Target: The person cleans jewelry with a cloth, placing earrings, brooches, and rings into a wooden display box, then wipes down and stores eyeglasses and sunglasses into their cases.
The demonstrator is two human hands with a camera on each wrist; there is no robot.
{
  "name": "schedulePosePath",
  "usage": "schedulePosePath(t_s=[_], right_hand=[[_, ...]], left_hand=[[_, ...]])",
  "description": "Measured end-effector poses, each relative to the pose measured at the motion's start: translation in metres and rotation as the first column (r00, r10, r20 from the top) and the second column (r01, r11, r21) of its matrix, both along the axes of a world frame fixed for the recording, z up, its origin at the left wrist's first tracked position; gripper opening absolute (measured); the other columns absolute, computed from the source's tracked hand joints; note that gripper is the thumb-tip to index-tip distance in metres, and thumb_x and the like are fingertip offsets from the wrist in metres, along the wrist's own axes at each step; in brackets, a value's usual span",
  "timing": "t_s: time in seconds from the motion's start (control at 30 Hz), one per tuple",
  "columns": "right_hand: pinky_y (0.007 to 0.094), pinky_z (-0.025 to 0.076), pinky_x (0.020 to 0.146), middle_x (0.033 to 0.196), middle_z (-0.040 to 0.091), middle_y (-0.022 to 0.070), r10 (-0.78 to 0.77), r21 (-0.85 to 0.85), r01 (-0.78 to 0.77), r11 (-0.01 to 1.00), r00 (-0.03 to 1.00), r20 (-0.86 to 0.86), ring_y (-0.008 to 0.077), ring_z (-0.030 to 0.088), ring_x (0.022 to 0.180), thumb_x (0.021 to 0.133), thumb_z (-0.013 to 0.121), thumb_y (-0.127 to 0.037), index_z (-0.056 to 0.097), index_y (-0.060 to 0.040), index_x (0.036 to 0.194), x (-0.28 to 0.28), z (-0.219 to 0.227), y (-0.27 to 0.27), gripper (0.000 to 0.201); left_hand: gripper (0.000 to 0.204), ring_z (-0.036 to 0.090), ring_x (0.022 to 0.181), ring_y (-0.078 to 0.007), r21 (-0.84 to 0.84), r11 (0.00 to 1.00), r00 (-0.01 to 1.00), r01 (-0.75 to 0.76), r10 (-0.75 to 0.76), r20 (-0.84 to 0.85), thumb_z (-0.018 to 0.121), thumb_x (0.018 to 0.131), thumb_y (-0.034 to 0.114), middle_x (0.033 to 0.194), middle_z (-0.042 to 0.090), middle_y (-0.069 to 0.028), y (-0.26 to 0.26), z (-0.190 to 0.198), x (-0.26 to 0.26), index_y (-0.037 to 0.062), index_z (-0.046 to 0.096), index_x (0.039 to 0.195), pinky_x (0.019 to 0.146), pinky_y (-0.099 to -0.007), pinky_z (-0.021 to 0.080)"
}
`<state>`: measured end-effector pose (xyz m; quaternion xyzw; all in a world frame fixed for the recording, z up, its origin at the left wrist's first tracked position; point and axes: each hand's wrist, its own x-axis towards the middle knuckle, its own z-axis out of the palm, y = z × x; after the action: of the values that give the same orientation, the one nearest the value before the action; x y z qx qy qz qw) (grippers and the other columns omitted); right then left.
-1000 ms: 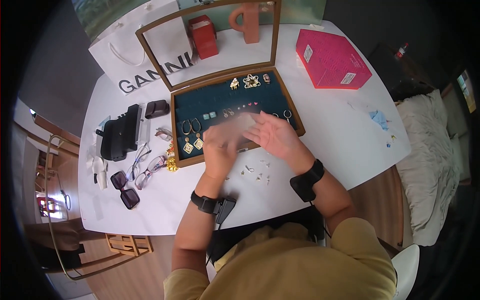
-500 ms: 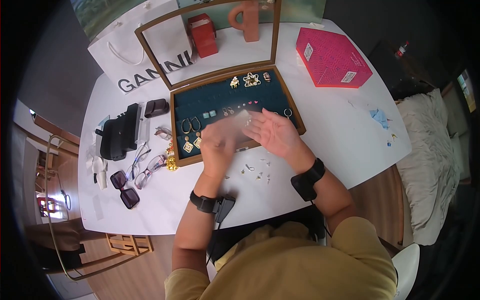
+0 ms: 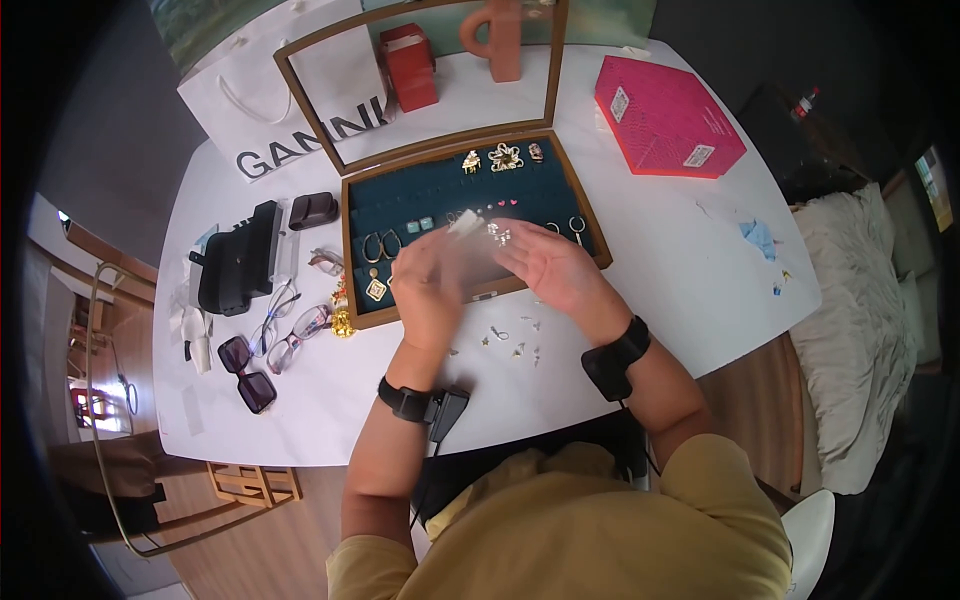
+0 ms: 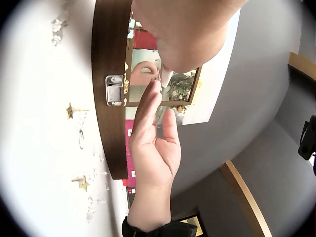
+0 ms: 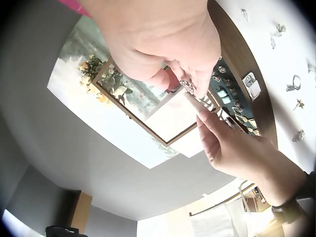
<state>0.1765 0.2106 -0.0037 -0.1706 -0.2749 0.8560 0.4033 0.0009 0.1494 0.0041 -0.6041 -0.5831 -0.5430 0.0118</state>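
My left hand [image 3: 430, 290], blurred, pinches a small white piece [image 3: 463, 222] over the jewelry case [image 3: 358, 324]. In the right wrist view, the left hand's [image 5: 242, 148] thumb and fingers grip that white piece [image 5: 196, 104] beside silvery jewelry [image 5: 187, 87]. That jewelry [image 3: 498, 234] rests at the fingers of my right hand [image 3: 558, 268], whose palm is turned up. The left wrist view shows the right hand [image 4: 155, 153] with straight fingers and its thumb apart. Hoops, square earrings [image 3: 419, 225] and brooches [image 3: 505, 157] lie on the case's dark lining.
Small earrings [image 3: 499, 334] are scattered in front of the case. Sunglasses [image 3: 247, 375], glasses [image 3: 298, 338] and a black case [image 3: 238, 262] lie left. Behind stand a white bag [image 3: 240, 105] and red box [image 3: 408, 68]; a pink box [image 3: 668, 118] is back right.
The left hand has shifted slightly left, and its white piece has moved left and away from the right fingers. The silvery jewelry there shows more clearly. The right hand has barely moved.
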Motion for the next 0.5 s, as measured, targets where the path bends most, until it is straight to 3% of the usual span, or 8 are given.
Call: schedulePosePath(t_s=[0.13,0.2,0.3,0.4,0.5], right_hand=[[0.0323,0.045,0.103,0.12,0.058,0.0139,-0.138,-0.014,0.143,0.99,0.976,0.166,0.0254,0.057,0.116,0.095,0.054,-0.005,0.054,0.0055,0.12,-0.001,0.003,0.001,0.027],[0.0306,0.047,0.101,0.118,0.058,0.0132,-0.214,-0.003,0.221,0.975,0.948,0.235,0.0242,0.059,0.114,0.094,0.055,-0.003,0.054,0.0066,0.12,0.0,0.006,0.004,0.028],[0.0291,0.049,0.097,0.114,0.059,0.0133,-0.225,0.066,0.216,0.974,0.945,0.236,0.0232,0.061,0.109,0.094,0.055,-0.003,0.053,0.008,0.12,-0.001,0.018,0.021,0.028],[0.0274,0.05,0.094,0.113,0.06,0.0149,-0.253,0.238,0.176,0.955,0.903,0.347,0.0227,0.062,0.107,0.093,0.057,-0.003,0.053,0.0093,0.119,-0.021,0.043,0.042,0.029],[0.0274,0.053,0.089,0.109,0.063,0.0153,-0.199,0.344,0.037,0.938,0.87,0.45,0.0224,0.064,0.102,0.092,0.059,-0.003,0.056,0.0096,0.116,-0.052,0.052,0.071,0.028]], left_hand=[[0.014,0.065,0.091,-0.0249,0.058,0.998,0.999,0.022,-0.019,-0.05,0.07,0.083,0.005,0.099,0.071,-0.0105,0.0,-0.003,0.0,0.0053,0.072,0.097,0.085,-0.0326,0.047],[0.013,0.064,0.086,-0.0233,0.076,0.991,0.99,0.108,-0.101,-0.099,0.071,0.081,0.006,0.099,0.071,-0.0076,-0.002,0.001,0.004,0.007,0.072,0.094,0.079,-0.0322,0.045],[0.013,0.062,0.081,-0.0234,0.072,0.982,0.983,0.173,-0.167,-0.076,0.071,0.08,0.007,0.098,0.071,-0.0057,-0.005,-0.001,0.01,0.0088,0.072,0.092,0.076,-0.0328,0.042],[0.012,0.061,0.079,-0.0228,0.101,0.962,0.967,0.254,-0.254,-0.009,0.071,0.079,0.006,0.098,0.07,-0.0055,-0.005,-0.001,0.013,0.008,0.072,0.091,0.076,-0.0342,0.041],[0.012,0.061,0.079,-0.0227,0.058,0.959,0.96,0.278,-0.278,-0.014,0.072,0.078,0.006,0.098,0.07,-0.0057,-0.006,-0.007,0.012,0.0081,0.072,0.09,0.078,-0.0344,0.041]])
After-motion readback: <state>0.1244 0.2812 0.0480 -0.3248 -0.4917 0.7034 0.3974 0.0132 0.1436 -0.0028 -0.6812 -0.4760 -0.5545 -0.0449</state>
